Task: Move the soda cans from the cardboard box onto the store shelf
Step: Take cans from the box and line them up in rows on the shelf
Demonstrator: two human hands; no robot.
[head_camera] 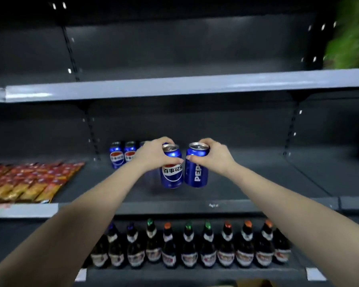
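Cans side by side over shelf [247, 183], left can [172, 172] in left hand [153, 155], right can [196, 172] in right hand [214, 155]

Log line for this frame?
phase: shelving | left grip: holds blue Chinese-label metal can | right grip: holds blue PEPSI-lettered metal can | site: dark metal shelf | rear-left: blue cans

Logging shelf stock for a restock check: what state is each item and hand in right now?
Left hand: grips left can by its top.
Left can: held, slightly tilted.
Right hand: grips right can by its top.
Right can: held, nearly upright.
Back cans: standing upright on shelf.
Bottles: upright, capped.
Snack packets: lying flat.
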